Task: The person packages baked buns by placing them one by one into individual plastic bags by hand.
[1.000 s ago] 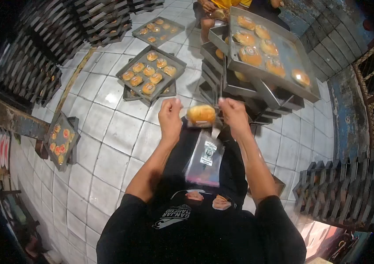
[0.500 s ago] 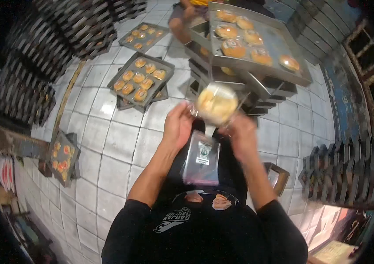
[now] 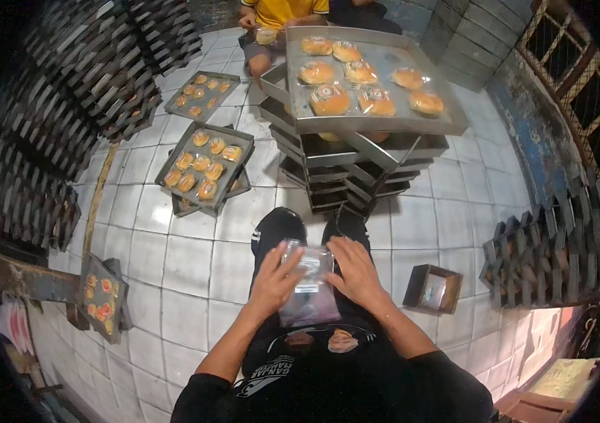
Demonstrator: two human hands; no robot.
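We have the clear plastic bags (image 3: 307, 299) in our lap, on the near side of the tall stack of trays (image 3: 346, 166). Our left hand (image 3: 275, 278) lies over their left side with its fingers loosely spread. Our right hand (image 3: 355, 269) is at their right edge, its thumb apart from its fingers. Both hands are palm down, and we cannot tell whether either one pinches a bag. A pale label shows through the plastic between them.

On top of the stack, the top tray (image 3: 388, 58) holds eight wrapped buns (image 3: 329, 100), with bare metal around them. To the left of the stack, on the tiled floor (image 3: 187, 271), a tray of wrapped buns (image 3: 191, 156) rests askew on another tray, and a farther tray (image 3: 188, 106) with more buns lies beyond it. Well to the left of the stack and nearer to us, we see a small tray (image 3: 92, 285) of buns, tilted in our view. An open box (image 3: 423, 285) sits on the floor to the right of the stack, also nearer to us.

Just behind the stack, a co-worker in a yellow shirt (image 3: 289, 10) holds a wrapped bun (image 3: 266, 35). Beside them sits another person in dark clothes (image 3: 360, 17).
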